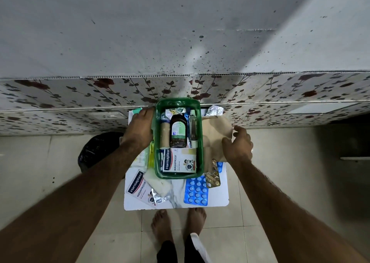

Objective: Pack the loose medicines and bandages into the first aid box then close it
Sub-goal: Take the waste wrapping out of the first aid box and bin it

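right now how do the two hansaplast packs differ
One Hansaplast box lies inside the green box, at its near end; the other Hansaplast pack lies loose on the white board, left of it. The first lies square to the green box; the second lies askew. Both read Washproof.

First aid box sits mid-table, back end at the wall; inside: bottle centre, bandage roll to its left, plaster carton in front. Left hand on the box's left wall, right hand on a cloth bandage right of the box. In front of the box: second plaster carton left, tablet strip right.
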